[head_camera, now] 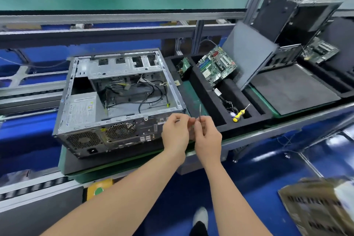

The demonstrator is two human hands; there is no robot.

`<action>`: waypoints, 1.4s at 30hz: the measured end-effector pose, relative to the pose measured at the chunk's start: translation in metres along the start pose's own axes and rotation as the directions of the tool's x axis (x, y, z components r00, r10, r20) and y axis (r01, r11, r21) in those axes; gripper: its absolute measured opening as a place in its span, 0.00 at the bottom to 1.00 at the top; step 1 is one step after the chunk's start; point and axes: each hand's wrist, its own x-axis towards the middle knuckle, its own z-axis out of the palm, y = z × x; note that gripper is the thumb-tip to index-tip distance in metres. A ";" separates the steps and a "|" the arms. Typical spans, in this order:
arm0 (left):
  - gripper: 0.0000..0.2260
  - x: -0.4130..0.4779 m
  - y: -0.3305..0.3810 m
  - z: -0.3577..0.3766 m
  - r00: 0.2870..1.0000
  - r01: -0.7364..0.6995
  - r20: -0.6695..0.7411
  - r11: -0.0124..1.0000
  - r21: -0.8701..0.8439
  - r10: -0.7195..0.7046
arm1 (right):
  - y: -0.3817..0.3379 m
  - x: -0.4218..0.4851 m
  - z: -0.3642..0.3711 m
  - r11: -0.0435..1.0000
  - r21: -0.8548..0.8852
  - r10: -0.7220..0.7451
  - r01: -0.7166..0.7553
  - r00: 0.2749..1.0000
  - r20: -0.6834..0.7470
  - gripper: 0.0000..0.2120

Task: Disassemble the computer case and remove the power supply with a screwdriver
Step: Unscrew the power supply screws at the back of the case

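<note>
A: Where is the computer case (115, 137)?
B: It lies on its side on the tabletop (193, 97) with the open side up and the rear panel with its fan grilles toward the person. Loose black cables lie inside it.
A: And the power supply (81, 110)?
B: It sits inside the case, in the near left corner, with its label facing up.
A: The hands?
B: Both hover just in front of the case's near right corner, fingertips almost touching. The right hand (207, 137) pinches a thin metal tool (200, 111), its shaft upright. The left hand (175, 134) has its fingers curled, but I cannot tell whether they hold anything.
A: What else is there?
B: To the right is a black foam tray (210, 99). A yellow-handled screwdriver (239, 114) lies in one compartment, and a motherboard (216, 65) leans in another. A grey side panel (249, 53) stands tilted beyond it
</note>
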 end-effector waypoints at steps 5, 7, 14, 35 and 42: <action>0.06 0.034 -0.029 0.059 0.997 -0.067 0.037 0.974 0.216 0.060 | 0.044 0.074 -0.036 0.993 -0.036 0.111 -0.112 0.993 -0.025 0.06; 0.06 0.050 -0.040 0.078 0.994 -0.112 0.054 0.941 0.320 0.100 | 0.063 0.106 -0.050 0.981 -0.006 0.192 -0.192 0.981 0.009 0.07; 0.04 0.130 -0.060 0.110 0.962 -0.257 0.110 0.685 0.682 0.252 | 0.105 0.208 -0.069 0.958 -0.069 0.287 -0.279 0.934 0.213 0.07; 0.12 0.185 -0.074 0.129 0.928 -0.322 0.296 0.088 0.942 0.228 | 0.121 0.269 -0.061 0.974 -0.120 0.225 -0.190 0.813 0.537 0.07; 0.10 0.166 0.008 0.159 0.960 -0.176 -0.069 0.776 0.606 0.271 | 0.077 0.266 -0.054 0.917 0.211 0.174 -0.338 0.817 0.549 0.10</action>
